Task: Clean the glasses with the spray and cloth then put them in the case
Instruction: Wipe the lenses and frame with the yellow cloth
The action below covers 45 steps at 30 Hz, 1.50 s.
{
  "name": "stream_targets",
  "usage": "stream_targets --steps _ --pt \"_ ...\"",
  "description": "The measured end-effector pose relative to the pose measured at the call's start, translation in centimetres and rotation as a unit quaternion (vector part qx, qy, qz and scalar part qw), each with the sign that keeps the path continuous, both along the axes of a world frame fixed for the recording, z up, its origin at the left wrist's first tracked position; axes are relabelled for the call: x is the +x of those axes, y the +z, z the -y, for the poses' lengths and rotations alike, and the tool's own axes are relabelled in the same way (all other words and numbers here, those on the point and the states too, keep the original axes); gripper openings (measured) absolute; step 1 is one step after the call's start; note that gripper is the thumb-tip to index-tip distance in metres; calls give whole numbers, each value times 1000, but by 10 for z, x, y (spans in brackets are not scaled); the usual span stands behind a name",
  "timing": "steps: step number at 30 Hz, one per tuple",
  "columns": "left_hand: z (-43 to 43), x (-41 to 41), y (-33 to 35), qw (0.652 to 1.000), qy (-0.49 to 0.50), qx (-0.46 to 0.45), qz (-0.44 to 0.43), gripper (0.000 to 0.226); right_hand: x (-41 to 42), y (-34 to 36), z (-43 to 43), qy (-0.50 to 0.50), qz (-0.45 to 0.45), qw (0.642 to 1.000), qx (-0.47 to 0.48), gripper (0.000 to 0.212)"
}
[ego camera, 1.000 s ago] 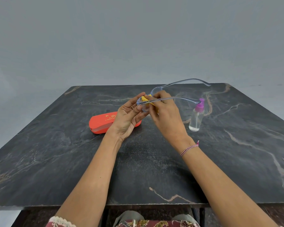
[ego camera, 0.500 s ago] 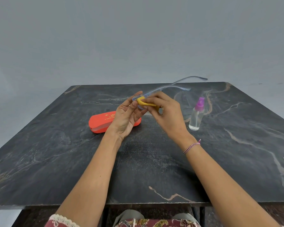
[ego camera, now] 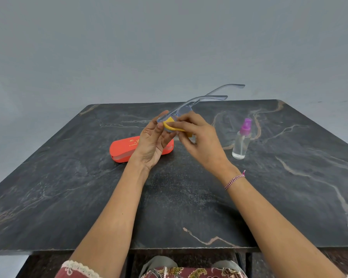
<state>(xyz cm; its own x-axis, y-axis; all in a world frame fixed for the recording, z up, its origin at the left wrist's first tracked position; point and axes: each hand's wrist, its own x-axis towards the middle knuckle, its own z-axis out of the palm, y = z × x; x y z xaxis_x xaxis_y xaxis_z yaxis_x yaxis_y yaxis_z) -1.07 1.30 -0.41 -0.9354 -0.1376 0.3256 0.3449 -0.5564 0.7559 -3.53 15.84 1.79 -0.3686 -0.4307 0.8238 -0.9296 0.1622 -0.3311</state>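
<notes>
pinching a folded yellow cloth (ego camera: 174, 127) between thumb and fingertips, the right hand (ego camera: 199, 143) presses it onto a lens of the clear glasses (ego camera: 191, 106), while the left hand (ego camera: 152, 145) grips the frame's near end with fingers half curled, palm facing up. the glasses are held raised above the dark marble table (ego camera: 189, 207), both temples pointing away to the right. on the table sit one closed red case (ego camera: 123, 150), partly behind the left hand, and one spray bottle (ego camera: 241, 140) with a purple top standing upright, apart from the right hand.
</notes>
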Motion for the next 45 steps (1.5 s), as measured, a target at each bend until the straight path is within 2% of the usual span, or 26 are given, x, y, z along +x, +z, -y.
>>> stream_targets --steps 4,8,11,14,17,20,23,27,33,39,43,45 --pt "-5 3 1 1000 -11 0 2 83 -5 -2 -2 -46 -14 999 6 28" --pt "-6 2 0 1000 -13 0 7 62 0 -2 3 -31 -24 999 20 26" --pt "-2 2 1 1000 12 16 5 74 -2 0 1 -8 -41 998 36 26" --pt "-3 3 1 1000 9 15 3 77 -7 0 -5 -32 -32 999 29 23" --pt "-5 2 0 1000 -2 3 3 61 -7 0 -5 -71 -37 997 23 24" --pt "-4 2 0 1000 5 1 2 51 0 0 1 -52 -63 996 47 27" --pt "-2 2 1 1000 22 11 2 63 1 1 -1 -19 -53 997 55 28" --pt "-2 2 3 1000 17 20 -7 71 -7 2 -9 -64 -41 996 42 27" --pt "0 1 1 1000 18 5 -3 51 4 0 1 -53 -81 993 62 31" --pt "-4 2 3 1000 -24 0 1 50 4 -1 2 -161 -57 984 54 33" --pt "-4 4 3 999 -31 6 1 43 10 -3 5 -93 -67 992 52 33" --pt "-2 4 3 1000 -23 14 -3 43 11 -2 4 -91 -65 993 44 31"
